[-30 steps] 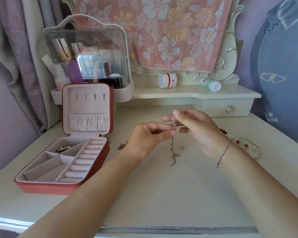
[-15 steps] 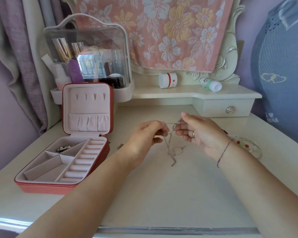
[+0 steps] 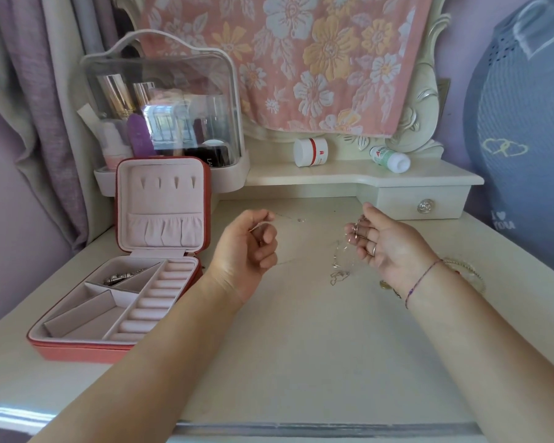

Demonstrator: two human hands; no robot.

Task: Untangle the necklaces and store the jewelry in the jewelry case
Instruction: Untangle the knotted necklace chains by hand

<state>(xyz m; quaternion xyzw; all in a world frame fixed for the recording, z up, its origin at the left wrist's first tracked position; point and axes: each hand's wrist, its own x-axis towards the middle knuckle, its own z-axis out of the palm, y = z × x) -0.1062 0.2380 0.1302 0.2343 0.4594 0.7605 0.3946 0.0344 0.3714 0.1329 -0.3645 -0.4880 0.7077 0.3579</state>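
My left hand (image 3: 248, 247) pinches one thin silver chain (image 3: 287, 217) that runs right from its fingertips over the tabletop. My right hand (image 3: 383, 243), palm toward me, holds the tangled necklaces (image 3: 341, 265) in its curled fingers; they dangle down to the table. The two hands are well apart above the dresser top. The red jewelry case (image 3: 77, 348) stands open at the left, its lid upright, with a silver piece (image 3: 120, 277) in the back compartment. The other compartments look bare.
A beaded bracelet (image 3: 467, 271) lies behind my right wrist. A clear cosmetics box (image 3: 160, 103) stands behind the case. A white jar (image 3: 311, 151) and a tipped bottle (image 3: 390, 158) sit on the raised shelf (image 3: 349, 179) with a small drawer.
My hands have moved apart from a close pinch at the centre. One chain has drawn out to the left with my left hand, while the tangle stays hanging from my right.
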